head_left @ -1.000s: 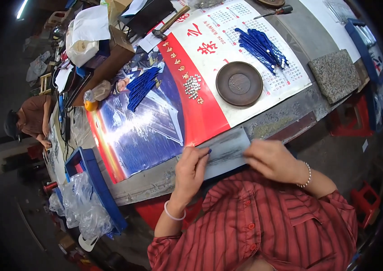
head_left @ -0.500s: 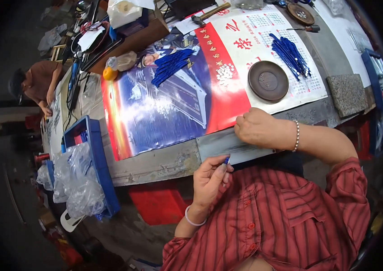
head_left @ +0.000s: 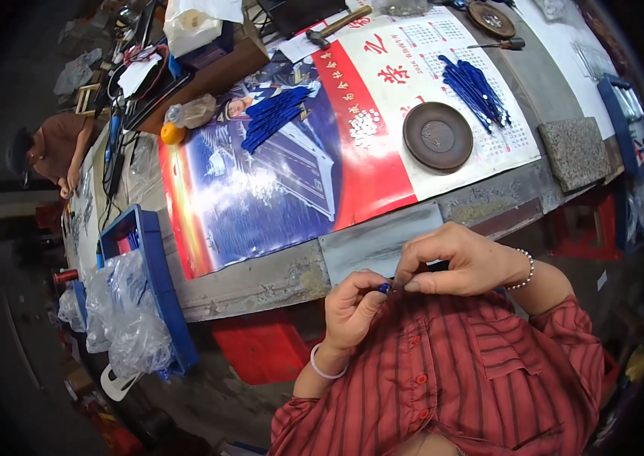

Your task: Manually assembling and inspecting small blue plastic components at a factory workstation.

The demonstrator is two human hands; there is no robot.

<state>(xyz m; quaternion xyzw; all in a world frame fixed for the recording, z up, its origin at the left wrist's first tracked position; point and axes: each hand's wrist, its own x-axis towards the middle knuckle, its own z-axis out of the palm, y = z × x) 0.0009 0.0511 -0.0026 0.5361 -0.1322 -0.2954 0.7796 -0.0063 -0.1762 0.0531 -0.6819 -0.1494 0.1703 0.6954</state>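
My left hand pinches a small dark blue piece between thumb and fingertips, close to my shirt front. Meeting it from the right is my right hand, its thumb and forefinger closed together at the end of the blue piece. What lies between the right fingertips is too small to make out. Beyond the hands, a printed poster calendar covers the table. On it lie a pile of small white pieces, a round dark brown dish and two bundles of thin blue strips, one on the left and one on the right.
A blue crate with clear plastic bags stands at the left table edge. At the right are a rough stone block and another blue tray. A hammer and screwdriver lie at the back. Another person sits far left.
My right hand has come down and left from the table edge near the dish to the blue piece in my left hand. The left hand stays in almost the same place.
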